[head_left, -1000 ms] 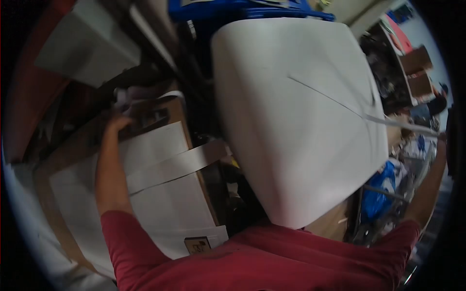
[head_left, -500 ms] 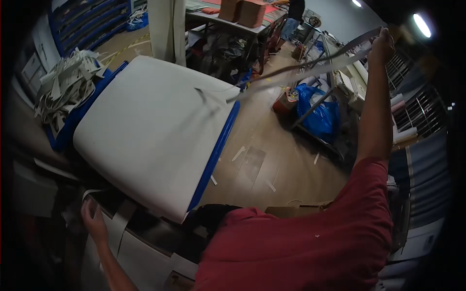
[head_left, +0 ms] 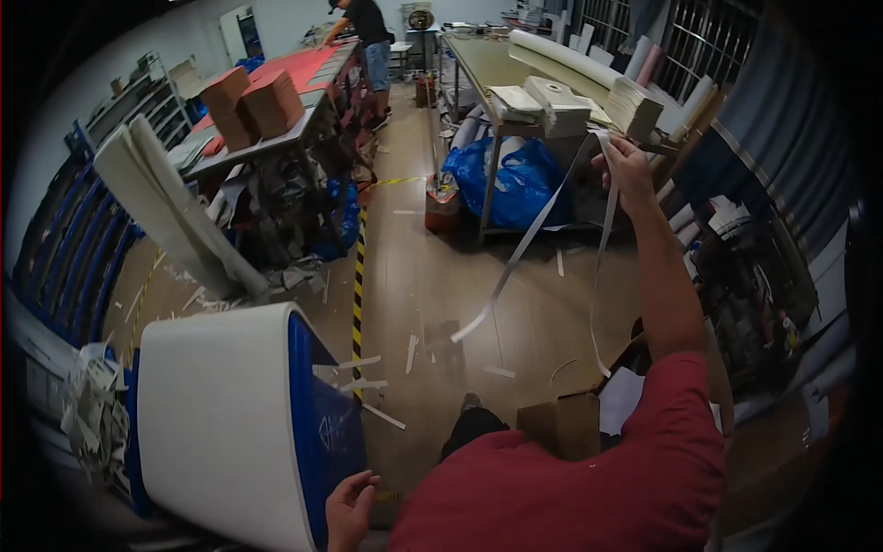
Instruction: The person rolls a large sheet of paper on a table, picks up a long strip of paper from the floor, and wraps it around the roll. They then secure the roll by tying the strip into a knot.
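My right hand is raised at the right, its fingers closed on strips of white material. One long white strip slants down to the left, and another narrow strip hangs almost straight toward an open cardboard box. Low in the view, my left hand has loosely bent fingers with nothing visible in them. It is beside a large white box-like thing with blue sides and a pale mark on the near blue face.
Cut scraps litter the floor near a yellow-black tape line. Left stand a leaning white roll and a table with brown stacks. A person works behind. Blue bags lie under the right table.
The view has turned up and toward the right aisle. My right hand has come down with the strips, which now hang. My left hand has moved to the right of the white box-like thing.
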{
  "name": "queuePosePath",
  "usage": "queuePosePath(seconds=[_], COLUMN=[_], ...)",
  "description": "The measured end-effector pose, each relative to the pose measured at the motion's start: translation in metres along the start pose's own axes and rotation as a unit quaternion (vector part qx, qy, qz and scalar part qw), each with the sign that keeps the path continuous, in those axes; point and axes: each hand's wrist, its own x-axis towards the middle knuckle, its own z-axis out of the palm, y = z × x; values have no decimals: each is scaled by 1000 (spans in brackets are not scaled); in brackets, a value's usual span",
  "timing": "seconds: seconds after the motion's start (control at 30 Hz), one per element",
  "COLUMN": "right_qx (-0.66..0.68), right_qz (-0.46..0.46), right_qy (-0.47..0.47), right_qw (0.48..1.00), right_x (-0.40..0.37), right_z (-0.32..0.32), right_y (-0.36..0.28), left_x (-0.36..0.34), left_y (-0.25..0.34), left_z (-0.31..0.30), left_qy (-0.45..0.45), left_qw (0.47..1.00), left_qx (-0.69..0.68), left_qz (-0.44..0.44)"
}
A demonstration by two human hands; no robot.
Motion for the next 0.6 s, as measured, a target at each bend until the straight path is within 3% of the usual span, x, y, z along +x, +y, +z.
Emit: queuePosePath(seconds=[0.13,0.23,0.3,0.37,0.53,0.6], right_qx=[9,56,75,80,-4,-57], right_qz=[79,90,95,101,194,206], right_qy=[-4,79,125,155,189,211], right_qw=[997,991,985,979,963,954], right_x=[48,79,88,91,72,64], right_z=[-79,-140,-174,-200,-246,-259], right_y=[52,74,78,84,101,106], left_x=[135,224,270,317,432,481], left_y=[-1,29,59,60,59,46], left_z=[71,134,180,214,308,347], left_qy=[-13,-87,-176,-216,-337,-428], left_qw=[997,995,972,963,924,870], left_qx=[67,53,149,156,182,244], left_qz=[-43,-17,-36,-31,-19,15])
